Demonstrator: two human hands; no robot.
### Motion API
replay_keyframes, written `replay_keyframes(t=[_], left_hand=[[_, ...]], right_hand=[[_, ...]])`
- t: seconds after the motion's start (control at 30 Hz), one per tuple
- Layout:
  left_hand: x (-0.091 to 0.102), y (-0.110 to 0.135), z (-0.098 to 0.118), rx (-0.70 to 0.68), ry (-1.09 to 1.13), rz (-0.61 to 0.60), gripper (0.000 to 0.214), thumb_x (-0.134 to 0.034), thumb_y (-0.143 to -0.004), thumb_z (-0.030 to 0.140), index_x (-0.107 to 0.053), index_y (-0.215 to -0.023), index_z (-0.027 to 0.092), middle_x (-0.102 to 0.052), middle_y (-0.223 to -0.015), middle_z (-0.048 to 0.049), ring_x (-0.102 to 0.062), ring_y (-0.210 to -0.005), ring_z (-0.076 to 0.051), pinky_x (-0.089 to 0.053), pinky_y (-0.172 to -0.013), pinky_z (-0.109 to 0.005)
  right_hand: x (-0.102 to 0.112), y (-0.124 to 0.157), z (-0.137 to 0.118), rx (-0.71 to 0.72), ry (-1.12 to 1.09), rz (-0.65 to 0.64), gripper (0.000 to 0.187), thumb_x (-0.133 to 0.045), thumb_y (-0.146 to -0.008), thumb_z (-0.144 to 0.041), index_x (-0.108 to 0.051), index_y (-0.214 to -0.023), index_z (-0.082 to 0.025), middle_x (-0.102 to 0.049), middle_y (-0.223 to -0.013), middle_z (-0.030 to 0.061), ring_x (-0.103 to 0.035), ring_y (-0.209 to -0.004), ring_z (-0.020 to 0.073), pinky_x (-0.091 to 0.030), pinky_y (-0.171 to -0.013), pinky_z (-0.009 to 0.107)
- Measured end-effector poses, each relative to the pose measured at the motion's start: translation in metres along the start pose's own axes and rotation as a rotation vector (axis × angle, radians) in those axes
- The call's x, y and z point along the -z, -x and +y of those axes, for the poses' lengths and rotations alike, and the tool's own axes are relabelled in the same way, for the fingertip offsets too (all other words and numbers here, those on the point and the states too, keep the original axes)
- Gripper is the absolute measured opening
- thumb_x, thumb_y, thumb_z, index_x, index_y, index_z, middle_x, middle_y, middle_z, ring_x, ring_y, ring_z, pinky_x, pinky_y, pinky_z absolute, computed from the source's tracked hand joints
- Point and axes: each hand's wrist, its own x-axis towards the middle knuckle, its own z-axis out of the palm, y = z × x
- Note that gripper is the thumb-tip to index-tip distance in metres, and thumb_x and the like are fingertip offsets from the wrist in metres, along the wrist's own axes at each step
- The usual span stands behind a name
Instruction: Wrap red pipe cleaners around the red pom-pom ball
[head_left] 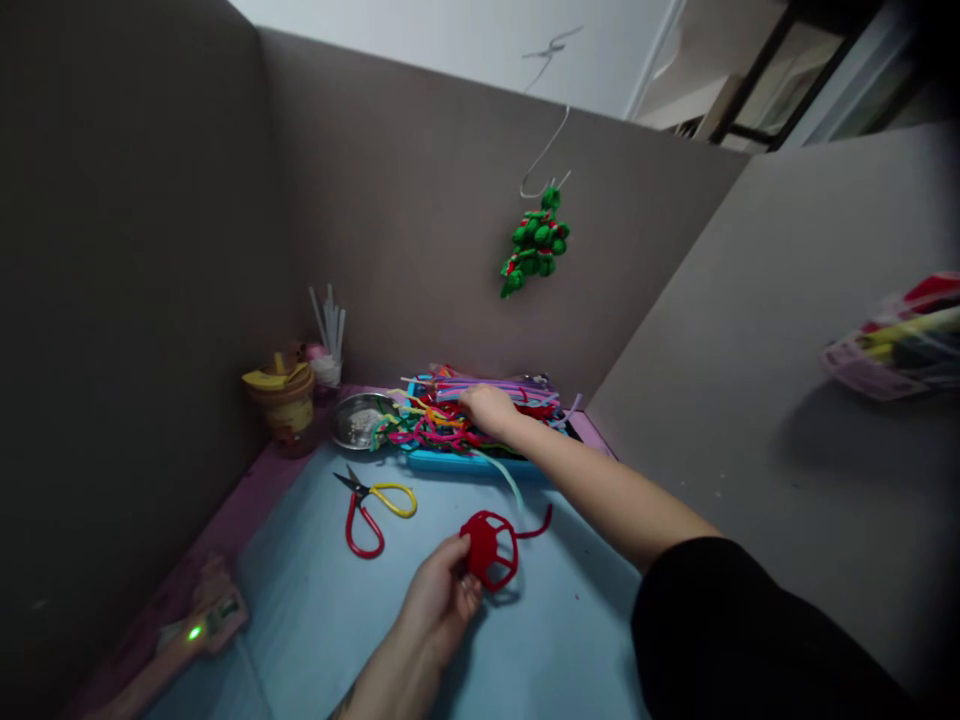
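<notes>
So, head view only. L hand (441, 600) low in the middle, over the blue mat (315, 610), fingers clenched on the left edge of a red wire shape (489, 548). It's a small cage-like loop of fuzzy red wire w/ one loose tail curling up to the right. The shape sits just above the mat, near the front, well apart from the tray.

R hand (487, 408) is stretched forward, arm in a black sleeve coming in from the right. Its fingers are curled down onto a pile of colored wires (435, 425), touching them. Can't tell if they pinch a strand or just rest there. The pile lies in a blue tray (457, 461) at the back of the mat, up against the gray wall. One pale strand hangs out over the tray's front rim toward the red shape.

Scissors (373, 505) w/ red and yellow handles lie shut on the mat, btwn tray and L hand, off to the left. Metal bowl (358, 420) just left of the tray, touching the pile's edge. Yellow-brown cup (285, 408) in the corner, white sticks (328, 325) in a small pot behind it. Glue gun (196, 628) w/ a green light at the mat's left edge. Green ornament (536, 245) hangs from a wire hook on the back wall. Plastic box (896, 345) at far right, blurred.
</notes>
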Motion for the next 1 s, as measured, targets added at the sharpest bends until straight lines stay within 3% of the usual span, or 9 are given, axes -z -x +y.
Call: replay_keyframes(t=[0.17,0.4,0.6,0.7,0.77,0.83,1.0], left_hand=[[-0.001,0.003,-0.003,0.054,0.009,-0.021,0.014,-0.06,-0.082,0.01,-0.061,-0.096,0.007,-0.067,-0.06,-0.0051,-0.055,-0.038,-0.008,-0.041,-0.038,-0.014],[0.0,0.002,0.004,-0.002,0.011,-0.017,0.019,-0.059,-0.083,0.011,-0.061,-0.102,0.005,-0.068,-0.062,-0.0064,-0.054,-0.039,-0.008,-0.042,-0.039,-0.015],[-0.001,0.002,0.009,-0.046,0.002,-0.006,0.026,-0.056,-0.085,0.009,-0.056,-0.11,0.005,-0.067,-0.065,-0.0067,-0.055,-0.039,-0.009,-0.043,-0.04,-0.016],[0.0,0.002,0.01,-0.193,-0.028,0.074,0.053,-0.058,-0.083,0.005,-0.041,-0.132,0.016,-0.068,-0.074,-0.0043,-0.06,-0.047,-0.011,-0.046,-0.042,-0.017],[0.001,0.002,0.012,-0.342,-0.081,0.099,0.068,-0.059,-0.081,0.005,-0.033,-0.139,0.029,-0.067,-0.082,-0.002,-0.064,-0.055,-0.011,-0.048,-0.046,-0.017],[0.001,0.003,0.014,-0.434,-0.113,0.048,0.065,-0.06,-0.08,0.004,-0.04,-0.135,0.034,-0.065,-0.086,-0.0008,-0.065,-0.06,-0.01,-0.051,-0.05,-0.018],[0.0,0.006,0.017,-0.377,-0.07,-0.113,0.027,-0.061,-0.078,0.005,-0.063,-0.102,0.017,-0.068,-0.097,-0.0079,-0.065,-0.07,-0.013,-0.055,-0.061,-0.024]], right_hand=[[0.024,0.0,0.022,-0.155,-0.144,0.203,0.027,-0.044,-0.088,-0.023,-0.069,-0.096,-0.017,-0.069,-0.106,0.0139,-0.061,-0.101,0.0243,-0.044,-0.088,0.033],[0.038,0.008,0.038,-0.223,-0.598,0.392,0.03,-0.044,-0.079,-0.032,-0.066,-0.088,-0.014,-0.066,-0.074,0.0034,-0.06,-0.067,0.0156,-0.047,-0.065,0.026],[0.042,0.054,0.031,-0.229,-0.868,0.453,0.028,-0.046,-0.078,-0.038,-0.06,-0.087,-0.017,-0.059,-0.062,-0.0009,-0.05,-0.051,0.0118,-0.04,-0.049,0.022],[0.044,0.089,0.019,-0.19,-0.931,0.428,0.022,-0.054,-0.077,-0.04,-0.06,-0.079,-0.019,-0.059,-0.064,-0.0011,-0.052,-0.054,0.0125,-0.041,-0.052,0.023],[0.042,0.113,0.007,-0.178,-0.843,0.444,0.018,-0.055,-0.079,-0.035,-0.06,-0.075,-0.019,-0.061,-0.066,0.0,-0.055,-0.06,0.0138,-0.043,-0.056,0.024],[0.037,0.132,-0.007,-0.111,-0.701,0.472,0.013,-0.054,-0.081,-0.029,-0.063,-0.078,-0.02,-0.066,-0.075,0.002,-0.059,-0.069,0.0154,-0.046,-0.065,0.026],[0.014,0.157,-0.032,0.052,-0.525,0.634,0.016,-0.05,-0.088,-0.022,-0.065,-0.083,-0.021,-0.068,-0.078,0.0046,-0.061,-0.077,0.018,-0.047,-0.073,0.031]])
